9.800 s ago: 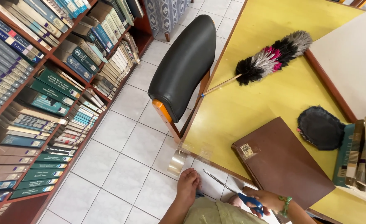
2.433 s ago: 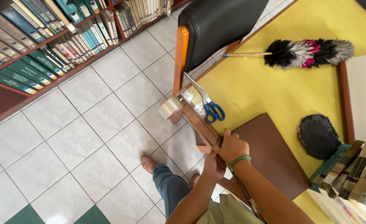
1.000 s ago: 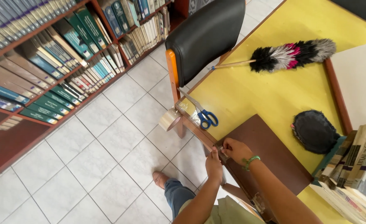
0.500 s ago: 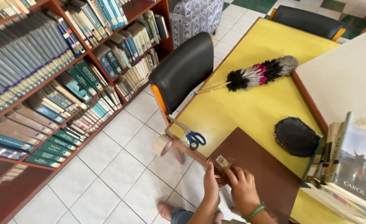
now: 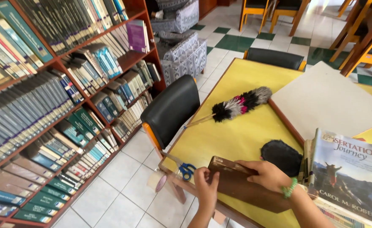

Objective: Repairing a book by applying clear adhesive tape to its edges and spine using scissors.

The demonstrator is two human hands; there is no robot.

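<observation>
Both hands gripped a brown book (image 5: 245,188): left hand (image 5: 205,185) at its corner, right hand (image 5: 267,174) on top. Blue-handled scissors (image 5: 186,169) lay just left of the left hand.

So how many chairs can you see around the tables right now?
At least 5: a black-backed chair beside the yellow table, one at its far end, wooden ones behind, another far right. More may be hidden.

Small pale labels (image 5: 92,118) mark the shelved books' spines (too small to read).
</observation>
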